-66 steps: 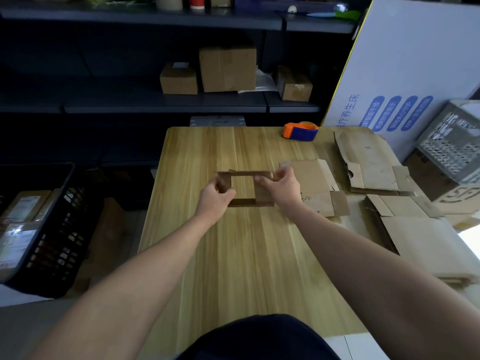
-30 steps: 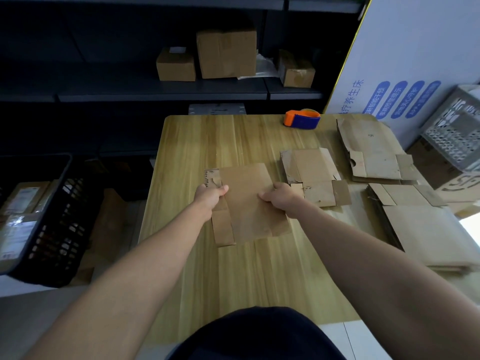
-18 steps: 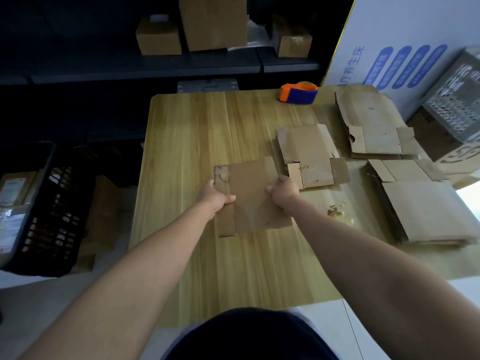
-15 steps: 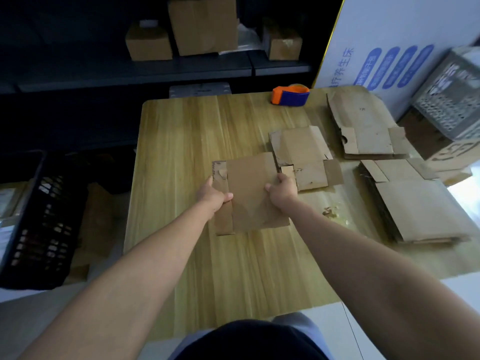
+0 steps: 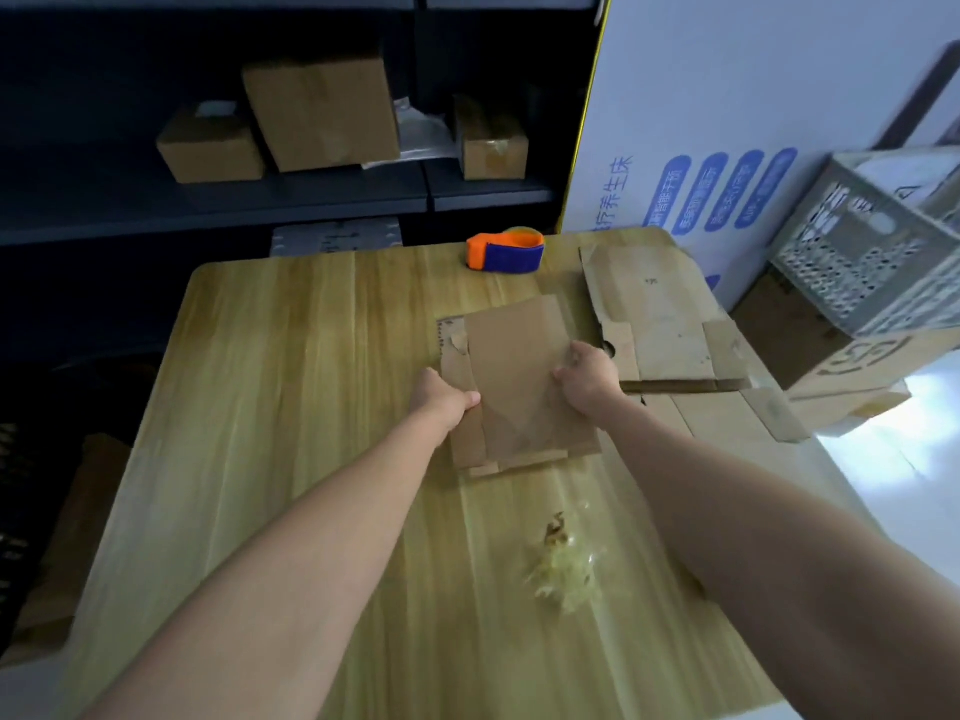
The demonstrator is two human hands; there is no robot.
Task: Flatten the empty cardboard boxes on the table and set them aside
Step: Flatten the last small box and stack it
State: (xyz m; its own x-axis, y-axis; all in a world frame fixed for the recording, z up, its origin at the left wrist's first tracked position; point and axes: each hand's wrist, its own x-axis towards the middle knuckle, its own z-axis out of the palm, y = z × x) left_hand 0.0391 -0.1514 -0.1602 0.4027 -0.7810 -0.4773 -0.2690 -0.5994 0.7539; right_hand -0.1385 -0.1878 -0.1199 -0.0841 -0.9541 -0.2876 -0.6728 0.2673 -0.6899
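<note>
Flattened box (image 5: 514, 387): left hand (image 5: 441, 400) and right hand (image 5: 587, 374) grip its side edges (setting-aside step). Next: lower flat beside flattened pile (image 5: 660, 324), then release.

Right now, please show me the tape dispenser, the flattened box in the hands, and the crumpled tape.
tape dispenser (image 5: 511, 258): head view, on its blue side.
flattened box (image 5: 514, 366): head view, middle of its top panel.
crumpled tape (image 5: 569, 576): head view, centre of the clump.

Flattened box (image 5: 514, 376) between both hands
</note>
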